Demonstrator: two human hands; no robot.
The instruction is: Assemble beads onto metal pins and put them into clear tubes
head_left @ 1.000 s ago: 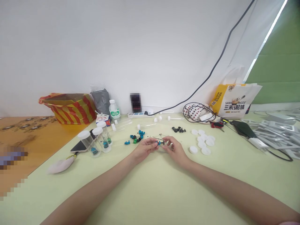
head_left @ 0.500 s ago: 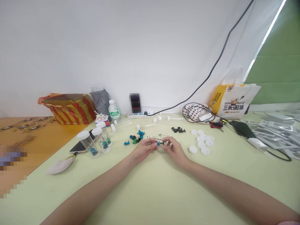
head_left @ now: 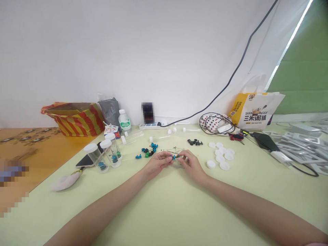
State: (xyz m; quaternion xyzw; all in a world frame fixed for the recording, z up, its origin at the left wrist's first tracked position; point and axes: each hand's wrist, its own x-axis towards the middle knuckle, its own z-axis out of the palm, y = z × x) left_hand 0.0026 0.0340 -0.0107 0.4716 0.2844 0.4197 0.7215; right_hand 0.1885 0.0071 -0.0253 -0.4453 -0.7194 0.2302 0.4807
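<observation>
My left hand (head_left: 159, 163) pinches a small blue metallic piece (head_left: 173, 157) between thumb and fingertips. From the right, my right hand (head_left: 192, 165) has its thumb and fingers closed on a small black piece (head_left: 178, 156), which meets the blue one end to end. Whether the two are joined I cannot tell. Just beyond the fingers lie thin metal wires (head_left: 175, 149). Left of my left hand is a pile of blue, green and black small parts (head_left: 151, 149), with a single blue piece (head_left: 138, 156) apart from it. Several black pieces (head_left: 195, 142) lie beyond my right hand.
White round caps (head_left: 219, 158) are scattered on the right. Clear tubes with white lids (head_left: 96, 155) stand on the left, holding blue and green parts; other clear tubes (head_left: 162, 137) lie farther back. A striped bag (head_left: 77, 119), bottle (head_left: 124, 121) and paper bag (head_left: 256, 111) stand behind.
The black piece and my right fingertips have come slightly closer to the blue piece, and less of the black shows. My left hand is almost unmoved.
</observation>
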